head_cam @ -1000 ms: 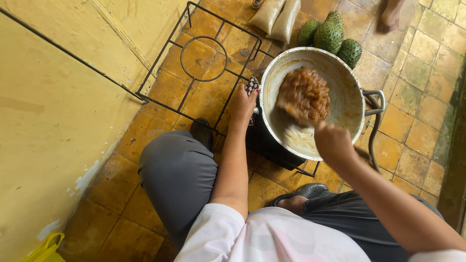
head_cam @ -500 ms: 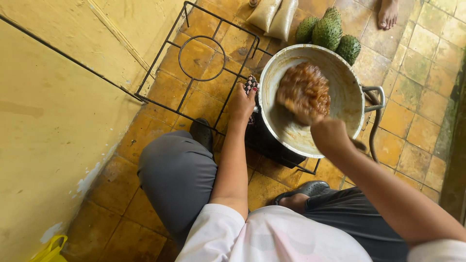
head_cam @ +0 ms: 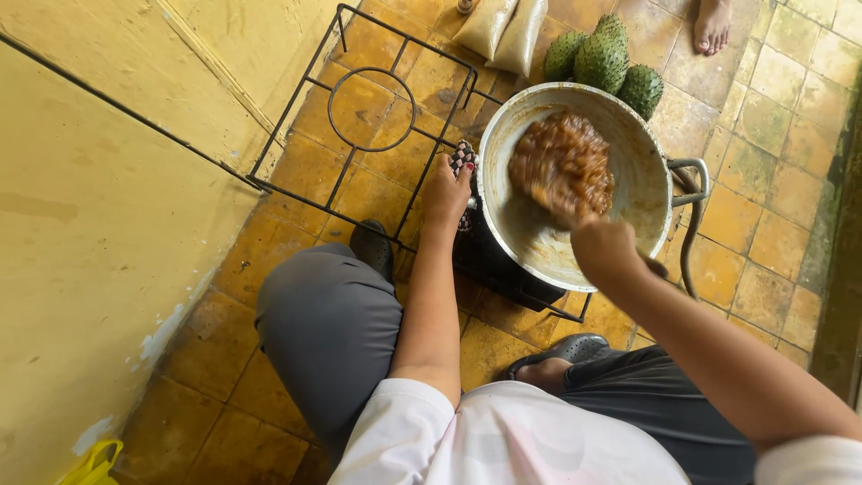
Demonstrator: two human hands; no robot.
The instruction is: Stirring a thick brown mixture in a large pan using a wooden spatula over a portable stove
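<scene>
Head view shows the left hand point(head_cam: 446, 190) clamped on a checkered cloth point(head_cam: 462, 160) at the pan point(head_cam: 646, 171) rim and the right hand point(head_cam: 603, 249) closed around a stirring tool, so scraping under the brown paste point(head_cam: 562, 163) goes best with the rim braced.

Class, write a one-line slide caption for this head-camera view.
Left hand steadies a metal wok with a checked cloth; right hand works brown paste.

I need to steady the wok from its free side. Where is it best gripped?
Take the wok by its metal loop handle, coming from the right: it juts clear of the rim. The left hand holds the opposite edge with a checked cloth, so it is probably hot.
</scene>
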